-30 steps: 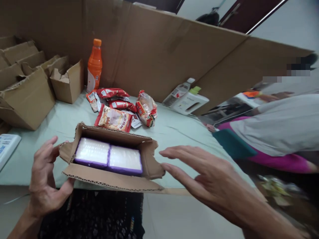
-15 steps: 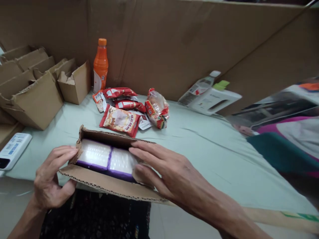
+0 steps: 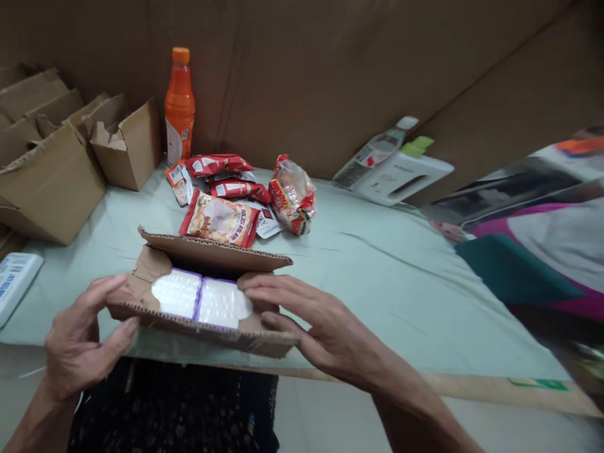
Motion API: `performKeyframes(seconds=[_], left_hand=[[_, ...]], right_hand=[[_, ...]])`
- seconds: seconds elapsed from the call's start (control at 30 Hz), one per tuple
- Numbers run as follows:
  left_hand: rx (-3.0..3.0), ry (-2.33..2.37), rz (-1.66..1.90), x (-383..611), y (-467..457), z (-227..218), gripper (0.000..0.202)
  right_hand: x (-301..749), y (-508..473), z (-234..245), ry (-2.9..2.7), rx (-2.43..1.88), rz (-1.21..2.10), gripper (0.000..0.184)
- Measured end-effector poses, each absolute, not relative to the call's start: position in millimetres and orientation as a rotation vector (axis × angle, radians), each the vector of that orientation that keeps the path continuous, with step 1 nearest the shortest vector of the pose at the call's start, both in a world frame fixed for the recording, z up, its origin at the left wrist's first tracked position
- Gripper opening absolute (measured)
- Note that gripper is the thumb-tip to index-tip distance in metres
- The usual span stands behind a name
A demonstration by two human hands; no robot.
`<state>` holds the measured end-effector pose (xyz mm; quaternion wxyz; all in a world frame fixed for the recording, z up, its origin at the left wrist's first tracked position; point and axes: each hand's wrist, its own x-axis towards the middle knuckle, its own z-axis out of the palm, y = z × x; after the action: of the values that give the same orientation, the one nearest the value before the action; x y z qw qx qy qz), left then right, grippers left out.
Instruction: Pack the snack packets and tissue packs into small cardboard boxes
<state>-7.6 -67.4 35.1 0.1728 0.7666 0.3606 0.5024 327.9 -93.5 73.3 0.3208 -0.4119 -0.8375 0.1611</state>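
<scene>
An open cardboard box (image 3: 221,336) lies at the front of the table. Inside it are two packs side by side, white on top with purple edges: the left pack (image 3: 182,290) and the right pack (image 3: 221,305). My left hand (image 3: 82,336) is at the box's left end, its fingers over the folded-in end flap (image 3: 148,267) and its thumb by the near wall's corner. At the other end, my right hand (image 3: 302,321) has its fingers on the right end flap, which they partly hide, with the thumb lower. The long far flap (image 3: 217,248) stands up.
Behind the box lie red snack packets (image 3: 219,220) and a bread bag (image 3: 292,195). An orange bottle (image 3: 180,116) stands at the back, beside several open cardboard boxes (image 3: 54,182). A white jug (image 3: 401,179) and a clear bottle (image 3: 375,151) lean against the cardboard wall. A white device (image 3: 16,280) lies far left.
Both end flaps are now folded in over the packs' outer ends, and the long flaps spread wider. My hands remain at the box's ends. The view has shifted slightly.
</scene>
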Motion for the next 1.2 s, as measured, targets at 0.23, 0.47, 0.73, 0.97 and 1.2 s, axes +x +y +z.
performKeyframes(seconds=[0.23, 0.47, 0.73, 0.97, 1.2], left_hand=[[2.277, 1.221, 1.366, 13, -59, 35, 0.08], [2.447, 1.083, 1.144, 9, -56, 36, 0.063], [2.473, 0.995, 1.157, 3, -44, 32, 0.043], [2.351, 1.044, 1.206, 7, -50, 32, 0.045], [2.437, 1.162, 0.98, 30, -35, 8, 0.045]], right_hand=[[338, -94, 65, -1.686, -1.204, 0.247, 0.053], [334, -102, 47, -2.473, -1.003, 0.131, 0.076], [330, -86, 46, -2.594, -1.084, 0.242, 0.081], [337, -89, 53, -2.601, -1.058, 0.313, 0.076], [473, -156, 26, -2.089, -1.609, -0.075, 0.059]])
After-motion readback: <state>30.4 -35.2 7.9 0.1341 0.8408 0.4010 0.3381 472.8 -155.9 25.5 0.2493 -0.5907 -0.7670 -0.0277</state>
